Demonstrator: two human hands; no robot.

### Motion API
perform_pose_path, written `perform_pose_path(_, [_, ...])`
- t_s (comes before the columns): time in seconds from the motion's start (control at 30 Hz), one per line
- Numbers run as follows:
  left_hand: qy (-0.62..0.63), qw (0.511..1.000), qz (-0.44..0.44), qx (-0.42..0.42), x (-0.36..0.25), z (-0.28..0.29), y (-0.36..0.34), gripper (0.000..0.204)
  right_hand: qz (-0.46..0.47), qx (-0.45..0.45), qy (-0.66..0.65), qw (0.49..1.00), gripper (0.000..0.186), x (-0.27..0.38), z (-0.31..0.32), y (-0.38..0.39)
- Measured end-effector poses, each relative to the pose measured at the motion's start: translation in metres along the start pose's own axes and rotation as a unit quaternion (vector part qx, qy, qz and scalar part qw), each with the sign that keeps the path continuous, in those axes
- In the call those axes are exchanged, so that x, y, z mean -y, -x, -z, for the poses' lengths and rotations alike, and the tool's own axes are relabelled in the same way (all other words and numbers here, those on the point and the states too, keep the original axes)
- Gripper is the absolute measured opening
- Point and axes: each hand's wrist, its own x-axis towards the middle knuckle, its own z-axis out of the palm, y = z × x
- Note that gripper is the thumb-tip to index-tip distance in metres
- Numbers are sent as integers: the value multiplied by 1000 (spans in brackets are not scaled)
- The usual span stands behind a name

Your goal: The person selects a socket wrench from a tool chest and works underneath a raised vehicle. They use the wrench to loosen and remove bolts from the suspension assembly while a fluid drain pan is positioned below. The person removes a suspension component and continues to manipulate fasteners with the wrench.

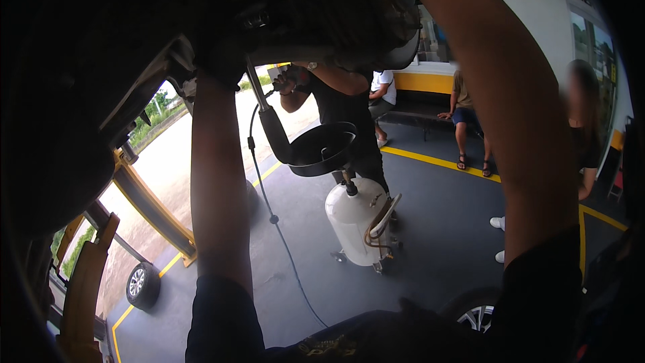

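Observation:
Both my arms reach up under a raised car, whose dark underside [322,20] fills the top of the view. My left hand [220,60] is up against the underside in deep shadow, its fingers hidden. Close beside it a silver rod with a thick black grip [274,136] slants down from the underside; I cannot make out whether my hand touches it. My right forearm bends up past the top edge, so that hand is out of view. Beneath the car stands a white oil drainer tank [356,218] on casters, topped by a round black pan [322,150].
A co-worker in black [346,104] stands beyond the pan, hands raised around a tool. A thin hose [274,219] hangs to the floor. Yellow lift parts [151,205] and a wheel [143,285] are left, another wheel [477,316] below. People sit on a bench [423,117].

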Motion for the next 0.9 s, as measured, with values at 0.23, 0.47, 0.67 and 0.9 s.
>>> perform_pose_path(0.23, [-337,931,-136,28,54,-3,12,51,-25,35,-115,992,41,25,11,42])
perform_pose_path(0.47, [-591,744,-285,124,78,9,26,47,-234,49,-146,960,52,81,53,167])
perform_pose_path(0.67, [-359,883,-246,175,108,17,19,45,-189,77,-163,965,42,177,6,294])
perform_pose_path(0.9, [-532,755,-314,222,125,41,11,42,-433,104,-351,824,27,172,-29,284])
